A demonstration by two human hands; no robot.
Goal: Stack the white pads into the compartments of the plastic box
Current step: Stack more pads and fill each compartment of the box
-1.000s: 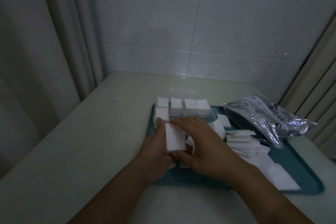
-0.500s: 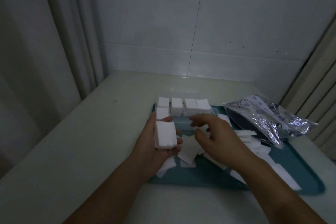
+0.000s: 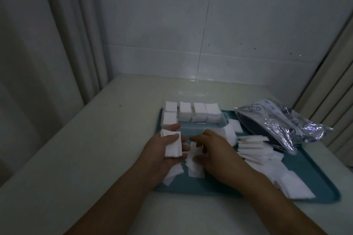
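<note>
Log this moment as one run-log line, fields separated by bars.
left hand: holds stack of white pads | right hand: reaching at loose pads on teal tray | plastic box: partly filled

box (image 3: 193,115) at tray (image 3: 313,175) far-left corner; loose pads (image 3: 254,149) mid-tray; bag (image 3: 282,122) right, behind pads.
</note>
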